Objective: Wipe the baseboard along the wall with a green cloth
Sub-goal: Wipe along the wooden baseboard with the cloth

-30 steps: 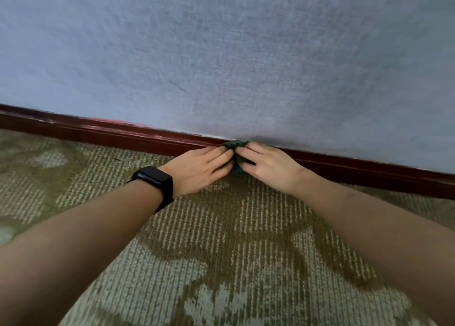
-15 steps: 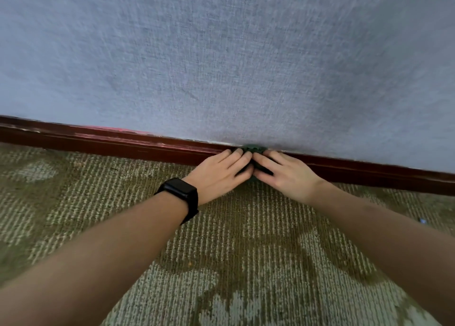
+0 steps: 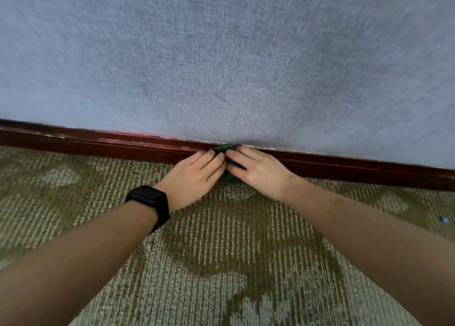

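Baseboard [image 3: 123,144]: one strip of dark red-brown glossy wood with scuffed, pale-chipped top edge; its long axis runs left to right across the view, dropping slightly toward the right, passing behind both hands.
Green cloth [image 3: 225,148]: one dark green, bunched and crumpled wad, pressed against the baseboard; a bit shows above the fingertips at the top edge of the board and a bit below, between the two hands, near the carpet.
Left hand [image 3: 194,178]: palm down, fingers straight and close together, tips lying on the cloth.
Right hand [image 3: 258,171]: palm down, fingers spread a little, tips pressing the cloth to the board.
Hands together: the two meet fingertip to fingertip over the cloth, both flat on it rather than curled round it.
Watch [image 3: 151,200]: one black band with a square face, on the left wrist.
Wall [image 3: 221,54]: grey-blue, woven, cloth-like texture, above the hands.
Carpet [image 3: 221,264]: ribbed loop pile, olive and pale green leaf-like pattern, beneath the hands and forearms.
Blue speck [image 3: 444,219]: one tiny scrap on the carpet, well to the right of the right hand.
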Demonstrator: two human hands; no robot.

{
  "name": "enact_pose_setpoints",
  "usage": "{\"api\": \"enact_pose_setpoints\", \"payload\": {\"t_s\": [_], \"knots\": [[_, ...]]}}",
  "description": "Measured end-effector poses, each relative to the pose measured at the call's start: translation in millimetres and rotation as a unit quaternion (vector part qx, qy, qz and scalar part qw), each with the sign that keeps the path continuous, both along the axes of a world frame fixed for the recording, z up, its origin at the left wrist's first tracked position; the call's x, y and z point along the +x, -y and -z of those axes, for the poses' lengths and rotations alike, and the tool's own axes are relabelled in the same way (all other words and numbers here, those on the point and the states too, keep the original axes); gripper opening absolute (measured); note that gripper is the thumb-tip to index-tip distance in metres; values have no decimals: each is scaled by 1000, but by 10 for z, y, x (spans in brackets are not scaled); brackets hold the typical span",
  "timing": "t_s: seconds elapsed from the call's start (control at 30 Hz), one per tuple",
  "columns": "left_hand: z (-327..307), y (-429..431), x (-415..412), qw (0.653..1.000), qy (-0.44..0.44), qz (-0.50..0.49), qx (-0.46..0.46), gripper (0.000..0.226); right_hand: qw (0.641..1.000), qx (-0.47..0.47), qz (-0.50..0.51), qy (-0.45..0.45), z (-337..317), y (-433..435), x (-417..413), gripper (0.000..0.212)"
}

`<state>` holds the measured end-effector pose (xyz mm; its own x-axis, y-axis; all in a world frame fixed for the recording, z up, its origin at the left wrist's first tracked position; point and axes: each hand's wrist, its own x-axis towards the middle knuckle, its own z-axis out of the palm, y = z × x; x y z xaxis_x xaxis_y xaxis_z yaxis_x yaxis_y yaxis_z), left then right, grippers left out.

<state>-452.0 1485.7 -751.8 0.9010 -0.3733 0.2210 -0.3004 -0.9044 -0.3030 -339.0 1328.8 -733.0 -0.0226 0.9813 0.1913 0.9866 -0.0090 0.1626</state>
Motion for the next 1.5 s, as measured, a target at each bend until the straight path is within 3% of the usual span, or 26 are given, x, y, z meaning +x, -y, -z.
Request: {"api": "enact_pose_setpoints", "payload": {"t_s": [0.13, 0.33, 0.43, 0.6, 0.7, 0.83, 1.0, 1.07, 1.13, 1.27, 1.33, 1.5], "knots": [[11, 187, 101, 999, 5, -4, -49, 39, 1000, -15, 3, 3, -29, 160, 72, 31], [-13, 595, 426, 994, 27, 103, -36, 46, 997, -60, 47, 19, -135, 852, 330, 45], [-31, 764, 519, 993, 7, 110, -50, 48, 994, -72, 63, 51, -130, 979, 397, 28], [-84, 590, 479, 991, 1, 132, -31, 46, 993, -70, 73, 67, -77, 825, 331, 38], [-86, 431, 368, 993, -8, 119, -23, 45, 995, -62, 57, 61, -71, 639, 260, 26], [-90, 44, 124, 996, 3, 87, -24, 42, 998, -51, 41, 23, -65, 182, 65, 36], [-58, -358, -201, 999, 22, 11, -34, 39, 999, -37, 16, 9, -50, -410, -161, 16], [-62, -349, -262, 997, 23, -43, -63, 33, 999, -46, 20, 15, -65, -518, -229, 25], [-44, -273, -299, 982, 22, -132, -136, 41, 997, -53, 37, 40, -77, -630, -289, 25], [64, -200, -418, 911, 40, -283, -297, 53, 997, -54, 43, 23, -84, -921, -432, 29], [106, -201, -445, 877, 54, -319, -357, 54, 999, -44, 7, 8, -99, -1068, -511, 11], [142, -196, -424, 820, 81, -348, -447, 55, 997, -62, 12, 33, -95, -1206, -579, 30]]}}
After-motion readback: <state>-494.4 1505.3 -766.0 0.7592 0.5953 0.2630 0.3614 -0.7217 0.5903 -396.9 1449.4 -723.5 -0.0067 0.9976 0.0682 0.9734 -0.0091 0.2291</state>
